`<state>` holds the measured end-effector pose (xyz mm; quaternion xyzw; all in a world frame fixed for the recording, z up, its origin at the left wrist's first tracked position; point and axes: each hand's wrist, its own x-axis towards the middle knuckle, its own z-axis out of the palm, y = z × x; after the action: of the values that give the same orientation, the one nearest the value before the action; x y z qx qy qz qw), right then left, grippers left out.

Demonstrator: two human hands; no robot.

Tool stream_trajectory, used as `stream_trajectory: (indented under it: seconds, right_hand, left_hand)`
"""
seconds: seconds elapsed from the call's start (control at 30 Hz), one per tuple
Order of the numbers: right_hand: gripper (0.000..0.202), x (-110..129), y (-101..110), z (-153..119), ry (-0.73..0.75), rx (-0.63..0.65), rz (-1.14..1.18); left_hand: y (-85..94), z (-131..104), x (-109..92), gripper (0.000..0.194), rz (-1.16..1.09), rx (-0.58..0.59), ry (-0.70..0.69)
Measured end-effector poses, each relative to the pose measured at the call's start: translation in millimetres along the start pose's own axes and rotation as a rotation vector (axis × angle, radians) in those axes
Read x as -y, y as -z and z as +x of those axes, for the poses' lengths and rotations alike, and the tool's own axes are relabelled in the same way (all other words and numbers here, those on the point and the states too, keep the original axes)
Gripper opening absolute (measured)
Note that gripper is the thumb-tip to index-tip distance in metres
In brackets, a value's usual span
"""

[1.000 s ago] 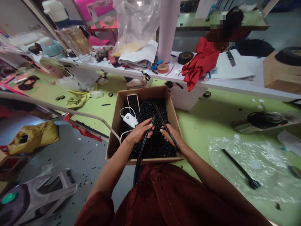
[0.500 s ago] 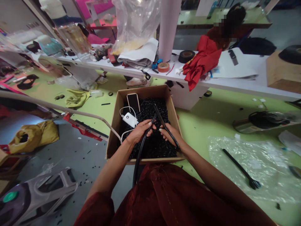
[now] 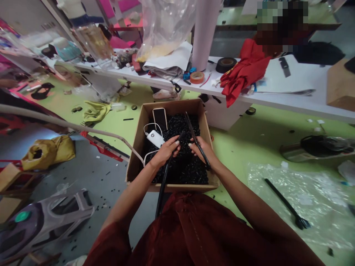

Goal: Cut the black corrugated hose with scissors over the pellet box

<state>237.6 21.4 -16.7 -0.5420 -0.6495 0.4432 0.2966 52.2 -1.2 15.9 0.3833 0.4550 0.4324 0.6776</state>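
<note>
Over an open cardboard box (image 3: 208,147) full of small black pieces (image 3: 177,122), my left hand (image 3: 167,149) is closed round a black ribbed tube (image 3: 164,181). The tube's short end sticks out above the fingers, and its long part runs down past my lap. My right hand (image 3: 203,149) is closed on black scissors (image 3: 193,133), whose blades point up and away, just right of the tube's end and apart from it. A phone (image 3: 160,118) and a white power bank (image 3: 155,139) with a cable lie at the left in the box.
Beyond the box runs a white shelf (image 3: 205,87) with tape rolls, a red cloth (image 3: 244,74) and papers. A black brush-like tool (image 3: 287,203) lies on clear plastic at the right. A hose (image 3: 111,133) crosses from the left. Another person sits at the back right.
The scissors and my right hand have moved a little away from the tube's end, which my left hand holds slightly lower. The view has shifted slightly.
</note>
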Motion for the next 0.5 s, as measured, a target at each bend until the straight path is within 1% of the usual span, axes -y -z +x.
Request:
stream_trajectory:
  seconds: [0.1, 0.2, 0.27, 0.33, 0.43, 0.5]
  right_hand:
    - [0.032, -4, -3, 2, -0.01, -0.016, -0.009]
    - [0.033, -3, -4, 0, -0.018, 0.002, -0.144]
    - [0.034, 0, -4, -2, -0.006, 0.027, -0.26]
    - [0.036, 3, -2, -4, 0.005, 0.039, -0.344]
    - [0.039, 5, -1, -7, -0.011, 0.039, -0.399]
    - [0.04, 4, -2, -7, -0.027, 0.025, -0.422]
  left_hand:
    - [-1.4, -5, -8, 0.06, -0.003, -0.018, 0.003]
    - [1.3, -11, -19, 0.057, -0.082, -0.035, -0.014]
    - [6.0, -14, -27, 0.051, -0.13, -0.044, -0.037]
    - [11.8, -14, -34, 0.046, -0.137, -0.031, -0.07]
    - [19.7, -12, -38, 0.039, -0.103, -0.011, -0.098]
    - [23.0, -10, -39, 0.033, -0.094, -0.012, -0.08]
